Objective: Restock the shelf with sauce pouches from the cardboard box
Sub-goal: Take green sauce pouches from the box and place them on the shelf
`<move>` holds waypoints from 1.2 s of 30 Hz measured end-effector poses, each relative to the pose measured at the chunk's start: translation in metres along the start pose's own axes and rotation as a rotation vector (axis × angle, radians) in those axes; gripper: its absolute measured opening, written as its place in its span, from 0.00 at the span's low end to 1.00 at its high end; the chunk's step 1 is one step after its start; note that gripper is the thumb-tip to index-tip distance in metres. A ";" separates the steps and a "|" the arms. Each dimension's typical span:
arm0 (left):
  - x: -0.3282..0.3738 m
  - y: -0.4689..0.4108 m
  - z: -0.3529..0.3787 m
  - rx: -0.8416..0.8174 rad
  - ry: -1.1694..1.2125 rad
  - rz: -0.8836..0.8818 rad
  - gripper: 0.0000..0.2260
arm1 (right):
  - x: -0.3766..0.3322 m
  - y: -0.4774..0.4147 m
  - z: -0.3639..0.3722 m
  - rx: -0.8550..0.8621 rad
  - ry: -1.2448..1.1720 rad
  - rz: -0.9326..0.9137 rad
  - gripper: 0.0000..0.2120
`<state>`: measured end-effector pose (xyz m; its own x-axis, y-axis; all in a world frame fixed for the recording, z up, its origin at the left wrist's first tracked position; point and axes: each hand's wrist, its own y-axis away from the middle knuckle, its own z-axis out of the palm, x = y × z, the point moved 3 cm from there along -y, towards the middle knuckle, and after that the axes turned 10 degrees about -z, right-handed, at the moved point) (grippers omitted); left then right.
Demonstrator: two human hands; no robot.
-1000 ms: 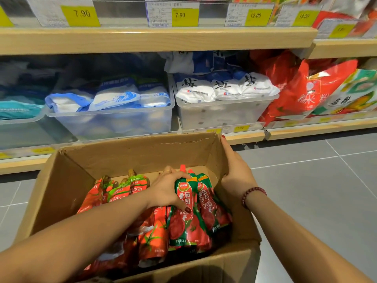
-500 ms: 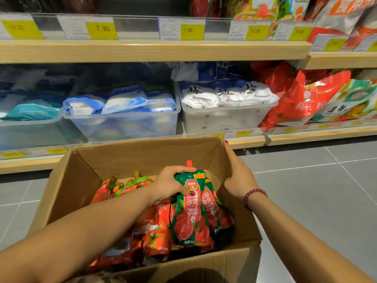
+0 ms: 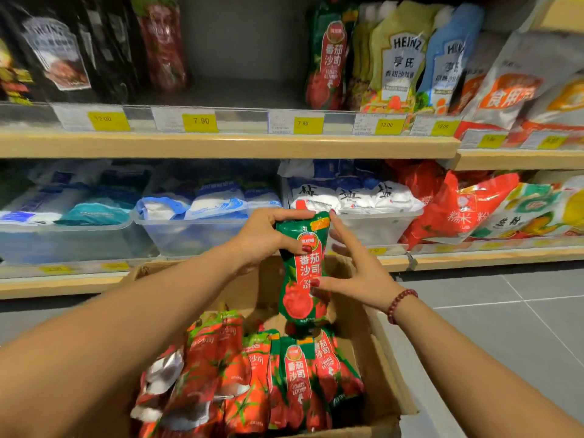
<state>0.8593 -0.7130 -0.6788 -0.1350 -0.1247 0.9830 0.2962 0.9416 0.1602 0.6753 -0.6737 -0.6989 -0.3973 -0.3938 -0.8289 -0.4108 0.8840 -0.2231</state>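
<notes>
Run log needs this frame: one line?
left hand grips ketchup pouch top | right hand pinches its side | held above cardboard box

Bare forearms (image 3: 158, 311) in from 7 and 5 o'clock. Dark red round-beaded bracelet (image 3: 401, 303) around right wrist. Glossy red-painted fingernails (image 3: 306, 248) on left hand (image 3: 265, 238), right hand (image 3: 357, 279).

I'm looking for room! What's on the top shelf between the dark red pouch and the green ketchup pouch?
Nothing: the head view shows bare top shelf between the dark red pouch and the green ketchup pouch.
</notes>
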 end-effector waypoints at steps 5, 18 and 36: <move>0.097 -0.008 -0.017 0.015 0.027 0.140 0.25 | -0.046 -0.038 -0.028 0.139 -0.062 -0.166 0.50; 0.201 -0.025 -0.057 0.068 -0.085 0.334 0.25 | -0.103 -0.112 -0.073 0.317 -0.069 -0.337 0.47; 0.135 -0.082 -0.078 0.635 -1.036 0.285 0.24 | -0.120 -0.219 -0.143 0.508 0.195 -0.355 0.46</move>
<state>0.8902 -0.8315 -0.5528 -0.9074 0.1419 0.3955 -0.0322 0.9150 -0.4021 0.6953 -0.8561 -0.4772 -0.4703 -0.6804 -0.5620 -0.1244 0.6816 -0.7211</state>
